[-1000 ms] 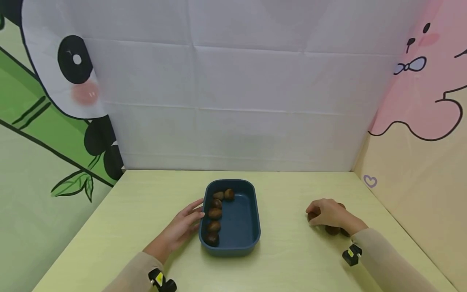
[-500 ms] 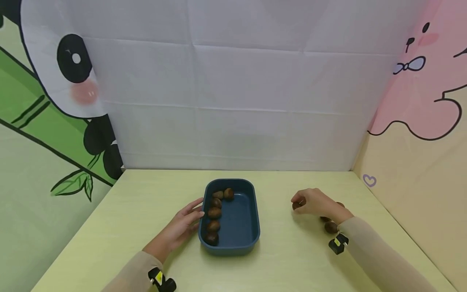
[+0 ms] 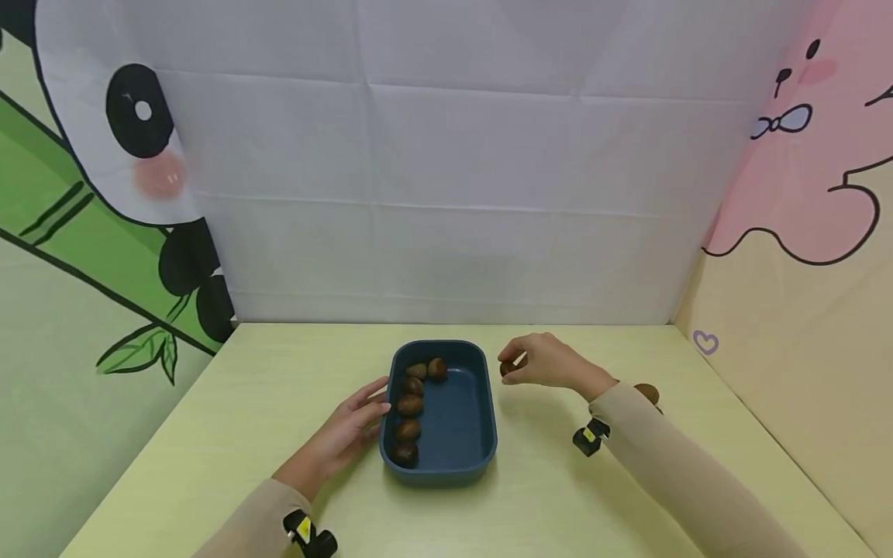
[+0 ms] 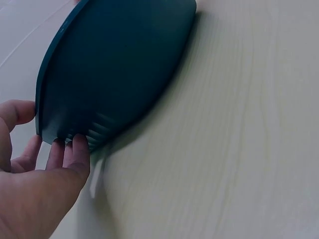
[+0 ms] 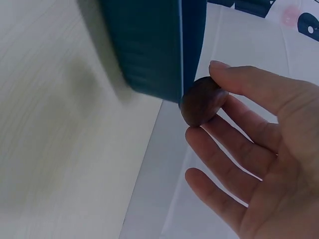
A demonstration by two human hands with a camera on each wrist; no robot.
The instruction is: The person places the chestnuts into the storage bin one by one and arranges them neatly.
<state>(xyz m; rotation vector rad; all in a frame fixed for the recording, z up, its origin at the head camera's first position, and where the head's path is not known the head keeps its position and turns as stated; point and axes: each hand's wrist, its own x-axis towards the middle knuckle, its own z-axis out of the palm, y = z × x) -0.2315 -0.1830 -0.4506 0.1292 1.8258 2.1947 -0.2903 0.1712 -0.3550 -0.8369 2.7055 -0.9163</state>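
Note:
A blue rectangular box (image 3: 460, 426) stands mid-table, with several brown chestnuts (image 3: 410, 405) lined along its left side and one at the back. Against the box's left outer wall rests my left hand (image 3: 345, 434); in the left wrist view the fingertips (image 4: 79, 144) touch the wall and the thumb is at the rim. My right hand (image 3: 551, 362) pinches one chestnut (image 5: 202, 102) between thumb and fingers, in the air just right of the box. Behind the right forearm another loose chestnut (image 3: 647, 392) shows on the table; others there may be hidden by the sleeve.
The pale yellow table (image 3: 516, 504) meets a white cloth backdrop (image 3: 453, 232) behind the box. Printed panels with cartoon figures stand on both sides. A small black device (image 3: 591, 435) is strapped on each wrist.
My right hand has lifted a chestnut from the group on the right and carried it left to beside the box. The left hand and the box have stayed in place.

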